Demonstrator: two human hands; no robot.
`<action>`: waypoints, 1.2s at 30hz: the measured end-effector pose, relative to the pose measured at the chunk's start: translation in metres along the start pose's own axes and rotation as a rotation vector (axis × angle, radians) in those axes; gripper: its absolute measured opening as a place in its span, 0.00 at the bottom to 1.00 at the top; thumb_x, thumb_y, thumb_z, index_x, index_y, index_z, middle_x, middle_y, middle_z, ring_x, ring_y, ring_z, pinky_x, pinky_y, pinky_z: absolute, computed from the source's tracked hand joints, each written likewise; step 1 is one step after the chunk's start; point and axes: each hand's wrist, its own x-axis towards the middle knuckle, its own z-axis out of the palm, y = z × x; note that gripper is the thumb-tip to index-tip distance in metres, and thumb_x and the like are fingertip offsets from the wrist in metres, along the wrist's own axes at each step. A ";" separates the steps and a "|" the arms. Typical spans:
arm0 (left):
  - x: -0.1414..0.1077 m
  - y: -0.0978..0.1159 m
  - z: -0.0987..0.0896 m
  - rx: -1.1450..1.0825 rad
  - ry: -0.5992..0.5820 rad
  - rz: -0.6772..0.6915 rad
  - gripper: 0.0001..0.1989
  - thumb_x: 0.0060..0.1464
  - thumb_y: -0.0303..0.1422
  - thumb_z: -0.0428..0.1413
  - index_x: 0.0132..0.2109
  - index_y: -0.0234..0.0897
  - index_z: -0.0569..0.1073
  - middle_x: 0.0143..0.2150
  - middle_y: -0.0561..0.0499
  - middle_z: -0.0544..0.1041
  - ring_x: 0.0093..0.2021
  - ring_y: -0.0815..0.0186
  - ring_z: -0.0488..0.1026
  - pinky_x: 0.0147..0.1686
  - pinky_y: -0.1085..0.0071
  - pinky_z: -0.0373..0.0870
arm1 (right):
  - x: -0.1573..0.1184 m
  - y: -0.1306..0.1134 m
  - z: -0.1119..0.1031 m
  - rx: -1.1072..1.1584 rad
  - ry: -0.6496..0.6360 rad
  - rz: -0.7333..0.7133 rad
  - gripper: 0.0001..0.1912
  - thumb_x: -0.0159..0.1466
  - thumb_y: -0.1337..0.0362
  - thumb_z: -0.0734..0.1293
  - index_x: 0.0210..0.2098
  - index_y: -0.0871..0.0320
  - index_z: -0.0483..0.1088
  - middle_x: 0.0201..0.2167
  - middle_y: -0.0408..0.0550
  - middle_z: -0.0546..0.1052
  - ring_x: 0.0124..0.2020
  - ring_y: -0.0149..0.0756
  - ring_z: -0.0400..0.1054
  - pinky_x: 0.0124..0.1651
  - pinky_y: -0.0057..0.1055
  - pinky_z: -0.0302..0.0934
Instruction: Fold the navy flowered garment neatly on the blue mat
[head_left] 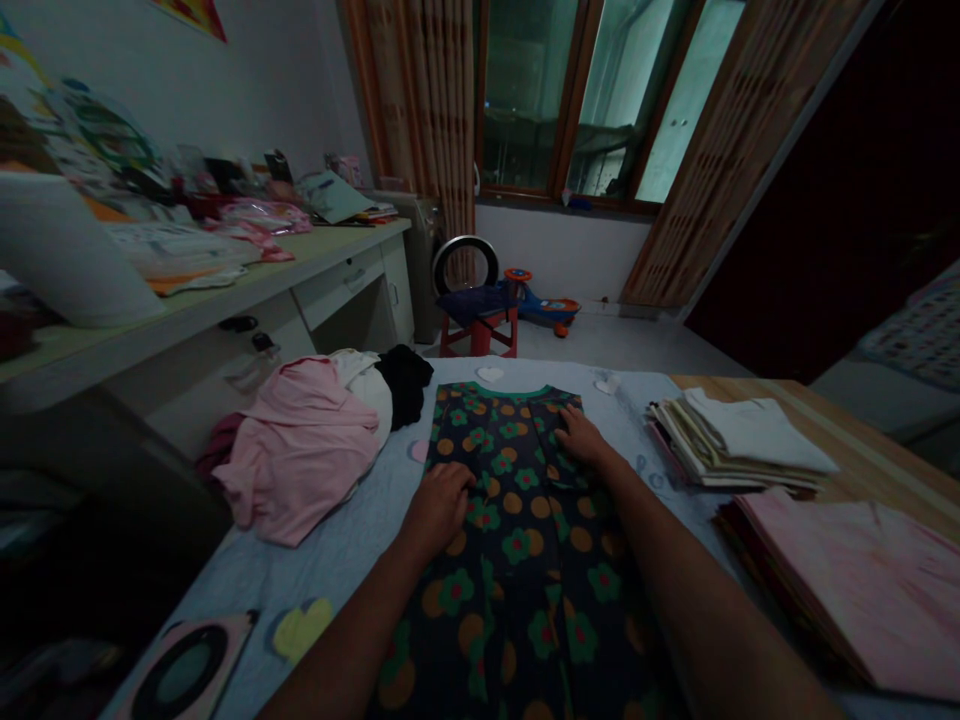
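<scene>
A dark floral garment (517,490), patterned with green flowers and orange-brown dots, lies spread on the light-blue cover, its green-trimmed neckline at the far end. My left hand (444,500) rests on its left edge, palm down, the fingers slightly bent over the fabric; the thumb is hidden. Farther up on the right side, my right hand (581,437) lies on the cloth near the shoulder with its fingers apart. Both hands press on the garment, and neither lifts it. Its near end runs out of view between my forearms.
To the left is a loose heap of clothes with a pink garment (311,440) and a black one (405,385). Folded stacks, one white-topped (757,435) and one pink-topped (862,590), sit on the right. A cluttered desk (330,260) borders the left; a red stool (480,335) stands beyond.
</scene>
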 end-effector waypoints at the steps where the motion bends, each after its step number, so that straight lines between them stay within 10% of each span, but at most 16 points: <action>1: 0.000 0.000 0.000 0.002 -0.002 0.000 0.11 0.53 0.20 0.49 0.40 0.38 0.71 0.42 0.47 0.75 0.45 0.58 0.69 0.48 0.60 0.66 | -0.005 0.000 0.002 -0.007 0.028 0.002 0.30 0.69 0.58 0.56 0.67 0.66 0.56 0.69 0.61 0.55 0.69 0.45 0.49 0.67 0.39 0.45; 13: 0.000 -0.003 0.001 0.008 -0.003 0.016 0.11 0.53 0.21 0.49 0.40 0.38 0.70 0.42 0.47 0.74 0.45 0.58 0.68 0.47 0.60 0.66 | -0.035 -0.016 -0.009 -0.144 0.245 -0.022 0.15 0.70 0.64 0.56 0.44 0.59 0.73 0.47 0.56 0.73 0.50 0.45 0.64 0.51 0.37 0.55; 23: 0.000 -0.002 0.001 0.004 -0.001 0.016 0.11 0.53 0.21 0.49 0.39 0.38 0.71 0.42 0.47 0.75 0.46 0.58 0.69 0.48 0.60 0.67 | -0.051 -0.020 0.001 -0.058 0.032 -0.086 0.30 0.69 0.55 0.57 0.64 0.71 0.60 0.67 0.66 0.58 0.68 0.52 0.50 0.66 0.42 0.44; 36: -0.002 -0.002 0.001 -0.004 0.008 0.029 0.11 0.52 0.20 0.50 0.40 0.37 0.71 0.43 0.46 0.75 0.46 0.58 0.69 0.48 0.60 0.67 | -0.065 -0.031 0.000 0.001 -0.070 0.088 0.33 0.71 0.48 0.51 0.71 0.55 0.49 0.73 0.53 0.43 0.72 0.58 0.35 0.67 0.58 0.37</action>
